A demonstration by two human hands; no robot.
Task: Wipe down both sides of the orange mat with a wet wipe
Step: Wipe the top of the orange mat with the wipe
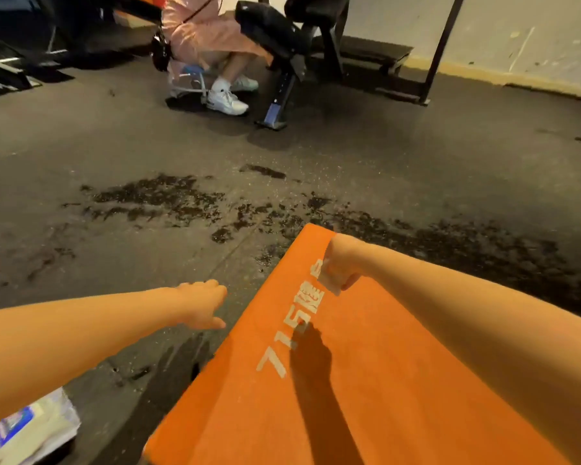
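Observation:
The orange mat point(366, 380) with white print lies on the dark floor, filling the lower right. My right hand point(341, 266) is near the mat's far corner and grips a white wet wipe point(329, 283) against the mat's surface. My left hand point(203, 305) hovers over the floor just left of the mat's left edge, fingers loosely curled, holding nothing.
A white wipe packet point(24, 431) lies on the floor at the lower left. Dark wet patches point(168, 199) spread across the floor beyond the mat. A seated person point(215, 55) and a black gym bench point(282, 48) are at the back.

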